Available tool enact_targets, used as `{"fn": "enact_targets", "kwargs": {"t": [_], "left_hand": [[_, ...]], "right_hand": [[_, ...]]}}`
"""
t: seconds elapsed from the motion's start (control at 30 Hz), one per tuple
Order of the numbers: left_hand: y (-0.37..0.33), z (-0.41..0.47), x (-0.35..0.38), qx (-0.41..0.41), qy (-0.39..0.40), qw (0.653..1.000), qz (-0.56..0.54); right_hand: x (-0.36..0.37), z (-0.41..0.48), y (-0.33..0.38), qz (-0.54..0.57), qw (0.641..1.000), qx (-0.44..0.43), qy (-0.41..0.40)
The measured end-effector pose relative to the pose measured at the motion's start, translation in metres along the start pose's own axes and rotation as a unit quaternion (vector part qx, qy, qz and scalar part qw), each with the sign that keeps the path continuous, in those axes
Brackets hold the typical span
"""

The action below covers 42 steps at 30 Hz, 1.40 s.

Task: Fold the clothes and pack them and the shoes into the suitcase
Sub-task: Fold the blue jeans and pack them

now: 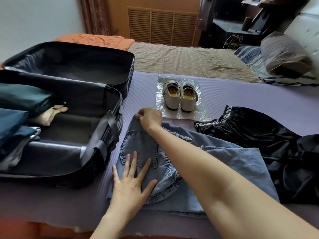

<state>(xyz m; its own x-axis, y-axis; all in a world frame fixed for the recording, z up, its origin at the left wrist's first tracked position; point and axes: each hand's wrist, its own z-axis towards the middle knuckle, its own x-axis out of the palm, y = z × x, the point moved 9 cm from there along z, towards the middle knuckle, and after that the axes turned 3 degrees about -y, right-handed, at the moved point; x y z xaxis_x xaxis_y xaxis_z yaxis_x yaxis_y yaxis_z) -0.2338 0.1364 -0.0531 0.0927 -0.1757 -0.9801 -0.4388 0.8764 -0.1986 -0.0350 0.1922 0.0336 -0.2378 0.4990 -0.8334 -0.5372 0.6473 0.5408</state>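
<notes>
Blue denim jeans (229,159) lie partly folded on the purple mat. My left hand (130,182) presses flat on their near left part, fingers spread. My right hand (149,118) reaches across and pinches the far left corner of the denim. A black garment with a lettered waistband (269,135) lies to the right of the jeans. A pair of white shoes (179,97) stands on a clear plastic sheet (200,111) beyond the jeans. The open black suitcase (96,135) sits at the left, with folded dark clothes (15,118) in its near half.
The purple mat (259,95) covers the near bed, over a beige sheet (181,59). An orange blanket (96,40) lies beyond the suitcase lid (72,61). A striped pillow (284,52) and bedding sit at the far right.
</notes>
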Motion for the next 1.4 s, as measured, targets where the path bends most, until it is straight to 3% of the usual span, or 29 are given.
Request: {"fn": "enact_targets", "kwargs": {"t": [0.1,0.17,0.27,0.37,0.5,0.63,0.7,0.77,0.83,0.97,1.03,1.3,1.4], "left_hand": [[0.0,0.001,0.012,0.008,0.043,0.999,0.006],[0.003,0.002,0.013,-0.004,0.069,0.998,0.009],[0.002,0.006,0.004,0.004,0.014,0.999,-0.037],[0.001,0.005,-0.002,-0.014,0.039,0.998,-0.043],[-0.007,0.007,-0.005,-0.006,0.021,0.999,-0.033],[-0.024,0.009,-0.002,0.041,-0.002,0.999,0.015],[-0.021,0.008,0.007,0.031,0.029,0.999,0.021],[-0.02,0.009,0.004,0.012,0.07,0.998,0.001],[-0.03,0.011,-0.009,0.024,0.046,0.999,-0.011],[-0.076,0.008,-0.021,0.116,0.014,0.99,-0.075],[-0.097,0.006,-0.016,0.164,-0.002,0.985,-0.046],[-0.114,0.008,-0.019,0.25,-0.091,0.964,-0.011],[-0.111,0.004,-0.022,0.274,-0.101,0.956,0.006]], "right_hand": [[0.021,-0.009,-0.016,-0.114,0.992,-0.024,0.044],[0.022,-0.017,-0.026,-0.108,0.992,-0.039,0.047],[-0.007,-0.046,-0.019,-0.059,0.991,-0.115,0.025],[-0.03,-0.108,-0.031,-0.104,0.978,-0.169,0.068],[-0.016,-0.172,-0.088,-0.171,0.969,-0.142,0.108],[-0.003,-0.179,-0.111,-0.137,0.979,-0.125,0.081],[-0.003,-0.179,-0.108,-0.144,0.977,-0.126,0.096],[-0.015,-0.18,-0.105,-0.101,0.982,-0.123,0.105],[-0.042,-0.186,-0.113,-0.043,0.991,-0.1,0.081],[-0.081,-0.226,-0.152,-0.115,0.988,-0.094,0.049],[-0.08,-0.244,-0.176,-0.145,0.985,-0.078,0.052],[-0.104,-0.25,-0.187,0.062,0.993,0.002,-0.097],[-0.088,-0.251,-0.186,0.047,0.997,-0.008,-0.058]]}}
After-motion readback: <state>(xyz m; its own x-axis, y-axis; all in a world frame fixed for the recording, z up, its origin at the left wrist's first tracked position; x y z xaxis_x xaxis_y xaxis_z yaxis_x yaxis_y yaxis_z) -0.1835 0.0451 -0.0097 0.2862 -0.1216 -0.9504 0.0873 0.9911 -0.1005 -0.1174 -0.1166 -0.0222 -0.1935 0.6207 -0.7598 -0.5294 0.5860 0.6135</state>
